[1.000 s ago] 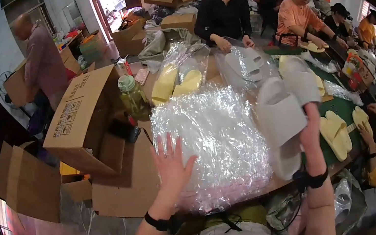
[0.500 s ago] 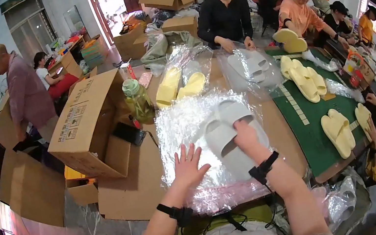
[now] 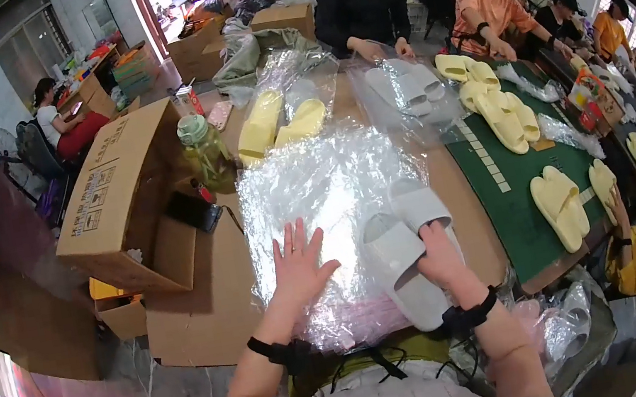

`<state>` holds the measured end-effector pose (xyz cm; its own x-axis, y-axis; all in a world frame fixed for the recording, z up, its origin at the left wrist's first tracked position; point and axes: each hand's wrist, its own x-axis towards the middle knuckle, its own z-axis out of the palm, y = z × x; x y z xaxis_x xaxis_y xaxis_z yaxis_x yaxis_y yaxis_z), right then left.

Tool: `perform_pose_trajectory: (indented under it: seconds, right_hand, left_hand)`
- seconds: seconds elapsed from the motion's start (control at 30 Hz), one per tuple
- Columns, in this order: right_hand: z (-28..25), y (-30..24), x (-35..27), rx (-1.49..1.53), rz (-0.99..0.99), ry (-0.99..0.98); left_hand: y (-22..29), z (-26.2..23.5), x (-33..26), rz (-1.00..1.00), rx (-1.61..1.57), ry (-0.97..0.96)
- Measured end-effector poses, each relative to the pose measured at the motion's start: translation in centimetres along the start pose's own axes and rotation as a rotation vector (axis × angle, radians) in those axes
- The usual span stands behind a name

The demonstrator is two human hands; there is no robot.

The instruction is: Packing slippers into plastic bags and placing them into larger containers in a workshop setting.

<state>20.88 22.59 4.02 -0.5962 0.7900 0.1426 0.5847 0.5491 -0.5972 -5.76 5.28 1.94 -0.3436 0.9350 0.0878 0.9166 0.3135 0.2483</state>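
A pair of light grey slide slippers (image 3: 395, 244) lies overlapped at the right edge of a stack of clear plastic bags (image 3: 315, 178). My right hand (image 3: 439, 256) grips the pair at the strap of the right slipper, fingers tucked into its opening and partly hidden. Flat on the shiny bags to the left rests my left hand (image 3: 298, 267), fingers spread and nothing in it. The bags' lower part looks pinkish, close to my body.
An open cardboard box (image 3: 117, 207), a green-lidded bottle (image 3: 206, 154) and a dark phone (image 3: 194, 212) stand left. Bagged yellow slippers (image 3: 260, 128) lie beyond the bags. On the right, a green mat (image 3: 491, 224) bears several yellow slippers. Co-workers surround the table; one handles bagged grey slippers (image 3: 405, 87).
My right hand has drawn the grey slippers toward me and slightly right over the bags. My left hand stays flat. Across the table, a co-worker in orange has lowered yellow slippers onto the mat.
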Motion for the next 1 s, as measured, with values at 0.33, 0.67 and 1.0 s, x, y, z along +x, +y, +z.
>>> perform_pose_trajectory:
  seconds: [0.33,0.67,1.0]
  right_hand:
    - [0.5,2.2,0.2,0.206,-0.172,0.052]
    - [-4.6,5.8,-3.8,1.112,0.112,0.457]
    - [-10.3,-1.0,-9.7,0.823,0.104,0.082]
  left_hand:
    - [3.9,-5.6,-2.4,0.368,-0.334,0.064]
    - [3.6,-2.3,-2.9,0.352,-0.368,-0.085]
    - [5.5,-4.4,-2.3,0.401,-0.360,0.094]
